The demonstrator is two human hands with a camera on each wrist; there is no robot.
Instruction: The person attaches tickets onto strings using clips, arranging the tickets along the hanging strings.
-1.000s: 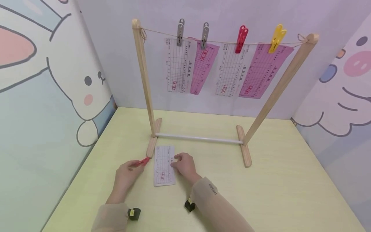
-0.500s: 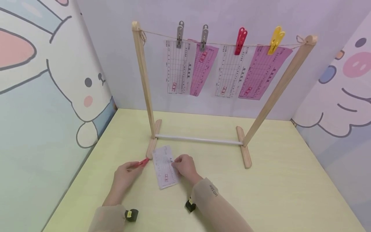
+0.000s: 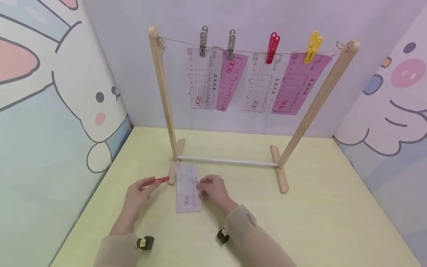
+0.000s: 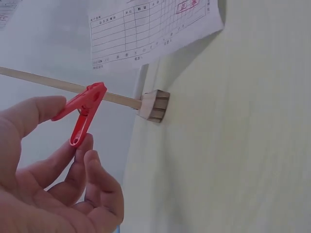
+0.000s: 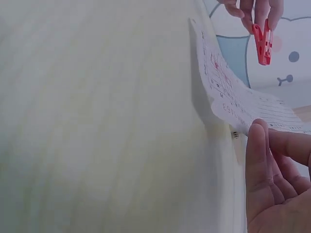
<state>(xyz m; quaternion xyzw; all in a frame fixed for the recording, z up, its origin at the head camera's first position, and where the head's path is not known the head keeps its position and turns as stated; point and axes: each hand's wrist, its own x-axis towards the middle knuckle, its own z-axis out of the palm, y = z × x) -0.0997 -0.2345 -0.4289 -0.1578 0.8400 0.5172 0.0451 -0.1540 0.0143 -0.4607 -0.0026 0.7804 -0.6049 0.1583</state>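
My left hand [image 3: 139, 193] pinches a red clothespin [image 4: 87, 109] by its handles, between the thumb and fingers. In the head view the pin points toward the left foot of the wooden rack. My right hand [image 3: 215, 191] holds a white printed paper slip [image 3: 187, 191] by its right edge, thumb against finger. A red stamp marks the slip's lower part. In the right wrist view the slip [image 5: 228, 92] bends as it stands out from the fingers, its lower edge close over the table. The clothespin is apart from the slip.
A wooden rack [image 3: 162, 92] with a string across its top stands behind the hands. Two grey clothespins [image 3: 203, 41], a red one [image 3: 272, 48] and a yellow one [image 3: 313, 47] clip white and pink slips [image 3: 301, 83] there. A white bar [image 3: 227, 161] joins the rack's feet.
My left hand has drawn slightly left with the clothespin, away from the slip. The slip tilted in my right hand, then came back nearly straight. The head view has shifted slightly.
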